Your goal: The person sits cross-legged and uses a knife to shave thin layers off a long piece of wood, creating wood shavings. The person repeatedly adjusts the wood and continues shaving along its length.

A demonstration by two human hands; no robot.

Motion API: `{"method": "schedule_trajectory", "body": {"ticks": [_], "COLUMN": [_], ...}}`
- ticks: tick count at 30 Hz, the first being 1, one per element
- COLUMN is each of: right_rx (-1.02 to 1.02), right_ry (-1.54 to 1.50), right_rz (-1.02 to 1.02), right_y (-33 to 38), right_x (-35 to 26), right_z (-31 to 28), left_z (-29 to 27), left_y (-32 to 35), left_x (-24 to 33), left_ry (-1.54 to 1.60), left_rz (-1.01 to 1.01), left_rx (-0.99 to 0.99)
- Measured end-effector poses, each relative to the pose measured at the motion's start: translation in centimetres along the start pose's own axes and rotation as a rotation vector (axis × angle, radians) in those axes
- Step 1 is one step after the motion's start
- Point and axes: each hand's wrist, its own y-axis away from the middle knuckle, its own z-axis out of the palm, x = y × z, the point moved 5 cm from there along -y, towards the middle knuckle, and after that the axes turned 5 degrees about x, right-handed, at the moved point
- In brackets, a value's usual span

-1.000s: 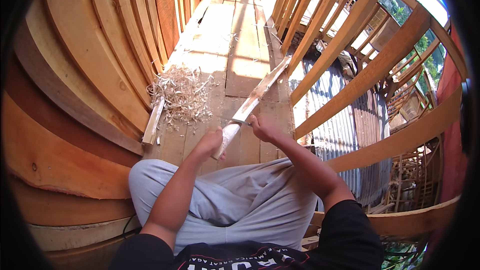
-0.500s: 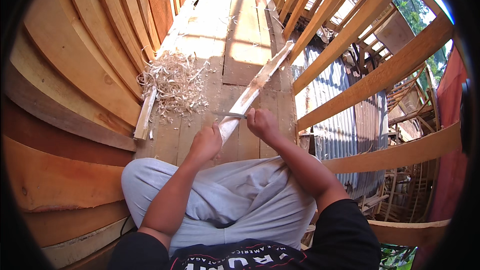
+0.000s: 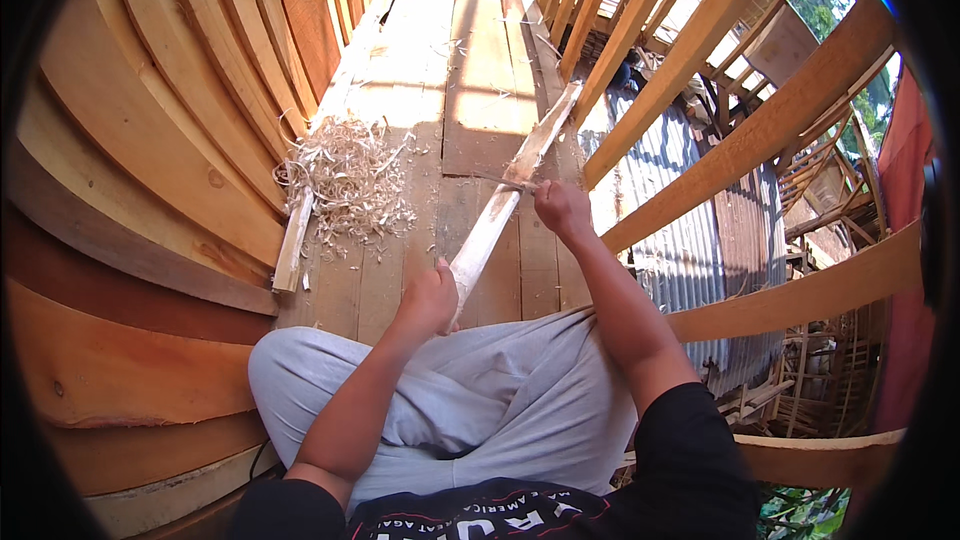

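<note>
So this is inside a half-built wooden hull, with curved planks (image 3: 150, 170) stacked up the left side and bare ribs (image 3: 760, 130) on the right with daylight coming through. Behind the ribs there's a sheet of corrugated metal (image 3: 690, 240). The floor is rough wide boards (image 3: 480, 90), sunlit in patches.

The person sits cross-legged on the boards in light grey trousers (image 3: 480, 400) and a black shirt. A long pale wooden strip (image 3: 500, 210) runs diagonally from their lap up toward the ribs, its far end resting on the floor near the rib bases.

The left hand (image 3: 430, 298) is wrapped in a fist around the near end of the strip, just above the knee. The right hand (image 3: 562, 210) is further up, beside the strip's middle, fingers curled tight around a thin tool handle. There's a slim blade (image 3: 505, 180) lying across the strip right there, though it's too small to tell exactly what kind of tool it is.

Off to the left sits a pile of curly wood shavings (image 3: 350, 180), with a short offcut stick (image 3: 292, 245) lying along the edge of the planks just beside it.
</note>
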Motion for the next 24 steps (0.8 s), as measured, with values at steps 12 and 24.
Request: {"method": "schedule_trajectory", "body": {"ticks": [12,24], "right_rx": [-0.216,-0.13], "right_ry": [-0.346,-0.283], "right_rz": [-0.134,-0.297], "right_y": [6.2,6.5], "right_x": [-7.1,-7.3], "right_z": [-1.6,-0.4], "left_z": [-3.5,-4.8], "left_y": [-2.8,-0.8], "left_x": [-0.8,-1.8], "left_ry": [0.049,-0.001], "left_rz": [-0.005,-0.026], "left_rx": [-0.019,0.006]}}
